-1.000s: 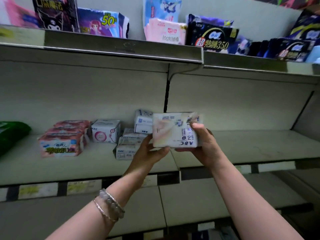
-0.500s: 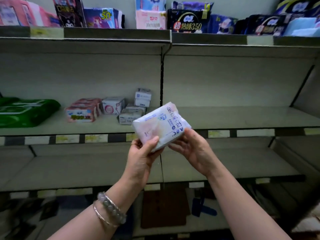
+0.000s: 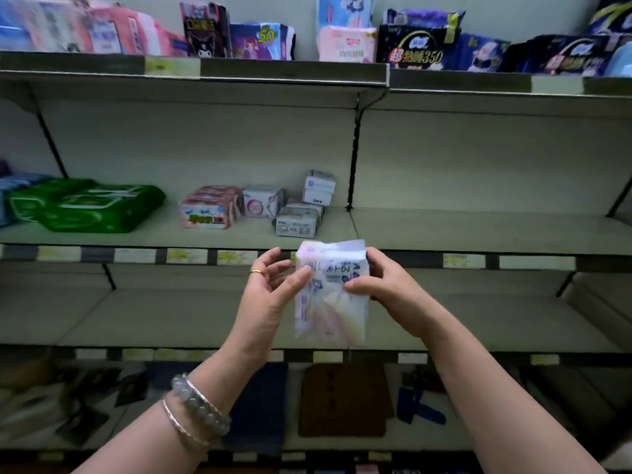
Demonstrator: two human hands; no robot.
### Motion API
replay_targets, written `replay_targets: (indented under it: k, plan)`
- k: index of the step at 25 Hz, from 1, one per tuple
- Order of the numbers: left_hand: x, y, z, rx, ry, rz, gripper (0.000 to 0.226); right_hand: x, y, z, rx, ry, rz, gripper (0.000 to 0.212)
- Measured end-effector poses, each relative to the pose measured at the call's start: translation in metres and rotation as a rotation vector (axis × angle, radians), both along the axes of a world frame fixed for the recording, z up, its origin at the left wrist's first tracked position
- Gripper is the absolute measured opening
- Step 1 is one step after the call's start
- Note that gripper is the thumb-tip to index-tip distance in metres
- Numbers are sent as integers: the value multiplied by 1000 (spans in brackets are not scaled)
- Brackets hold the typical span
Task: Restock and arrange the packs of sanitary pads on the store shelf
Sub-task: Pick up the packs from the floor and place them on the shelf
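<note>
You held the pack in the air, stood on end, in front of the lip of the middle shelf and on no shelf yet. Your right hand clamped its right edge, thumb across the front and fingers wrapped behind. Your left hand steadied the other edge with the thumb on the front. Its fingers curled just beside the pack, and I could not tell whether they reached the back.

The step, as I judged it, was turning the pack to check which way its face read before shelving it. The wrapper looked soft, so you did best to grip the edges lightly rather than squeeze the middle. It then wanted setting down face out and print upright, square beside the grey boxes.

The pack's print was blue Chinese lettering on white and pale pink, too blurred to read. A box above the grey ones carried a small mark that seemed upside down, and I could not make it out. On the top shelf a dark pack showed "350" after Chinese characters, and a purple pack showed a yellow "50". The pink packs and green packs bore lettering too small to read.
</note>
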State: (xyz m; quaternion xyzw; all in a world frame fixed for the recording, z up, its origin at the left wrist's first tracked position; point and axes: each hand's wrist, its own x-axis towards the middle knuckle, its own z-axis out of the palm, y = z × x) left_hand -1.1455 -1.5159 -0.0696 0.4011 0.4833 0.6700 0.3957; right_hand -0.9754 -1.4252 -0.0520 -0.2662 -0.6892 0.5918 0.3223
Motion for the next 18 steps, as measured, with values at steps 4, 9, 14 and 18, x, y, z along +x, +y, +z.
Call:
replay_targets:
  k: [4,9,14,18]
  plan:
    - [-48,-25,-2,-82,6,-75,72,-56,-24,-9,12,-134,68,71]
    - [-104,-44,-23,-92,-205,79,40,-110,-42,-31,-53,-136,-54,82]
    - [-125,-50,-49,-116,-308,23,42,-122,-59,-53,-69,-164,-195,75]
    - [-123,-51,-72,-206,-226,-111,50,-118,-53,-68,-135,-98,-297,64]
